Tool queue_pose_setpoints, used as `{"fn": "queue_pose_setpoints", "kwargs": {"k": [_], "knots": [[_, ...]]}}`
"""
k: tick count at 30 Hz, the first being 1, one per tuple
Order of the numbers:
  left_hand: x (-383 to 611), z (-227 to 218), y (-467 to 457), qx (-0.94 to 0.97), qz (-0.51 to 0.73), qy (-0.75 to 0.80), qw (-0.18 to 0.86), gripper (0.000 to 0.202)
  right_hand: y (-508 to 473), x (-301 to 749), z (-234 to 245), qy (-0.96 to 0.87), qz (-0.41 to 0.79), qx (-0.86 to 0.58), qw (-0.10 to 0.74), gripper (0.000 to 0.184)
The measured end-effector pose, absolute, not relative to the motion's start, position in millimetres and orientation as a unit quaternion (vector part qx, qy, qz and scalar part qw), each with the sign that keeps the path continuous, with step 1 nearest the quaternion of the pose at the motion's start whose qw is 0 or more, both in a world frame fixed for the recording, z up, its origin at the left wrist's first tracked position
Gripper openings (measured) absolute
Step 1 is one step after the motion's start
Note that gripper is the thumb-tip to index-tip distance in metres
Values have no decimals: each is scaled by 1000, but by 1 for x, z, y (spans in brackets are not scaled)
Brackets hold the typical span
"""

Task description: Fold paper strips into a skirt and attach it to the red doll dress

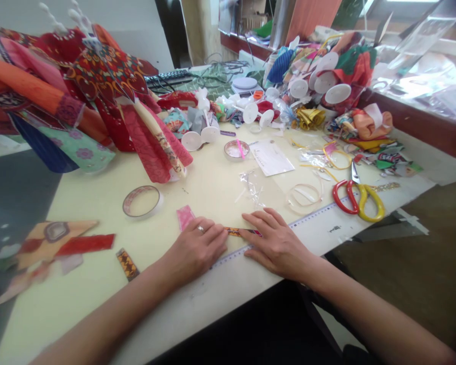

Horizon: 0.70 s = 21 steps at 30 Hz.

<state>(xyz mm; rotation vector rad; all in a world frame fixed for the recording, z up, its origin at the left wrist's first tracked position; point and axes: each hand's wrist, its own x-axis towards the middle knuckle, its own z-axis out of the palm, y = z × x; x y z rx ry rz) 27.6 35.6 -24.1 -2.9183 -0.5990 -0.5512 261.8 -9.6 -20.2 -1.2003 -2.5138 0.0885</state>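
My left hand (197,244) and my right hand (271,239) lie close together on the pale yellow table (99,274), near its front edge. Both press with flat, outstretched fingers on a narrow patterned strip (235,231) that shows between them. The strip lies along a long ruler (311,218) running toward the right. A small pink paper piece (184,216) sits just behind my left hand. A ring shows on my left hand.
A tape roll (142,201) lies left of centre, another roll (235,149) further back. Red and yellow scissors (355,195) rest at the right. Paper dolls in red patterned dress (110,86) hang at the left. White stands and paper scraps (327,76) crowd the back.
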Motion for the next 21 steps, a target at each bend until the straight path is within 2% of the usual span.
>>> {"fn": "queue_pose_setpoints", "kwargs": {"k": [21], "knots": [[27,-17,35,-951,-194,-240,21,21,-10,261,-20,-887,28,-427,173,34]]}}
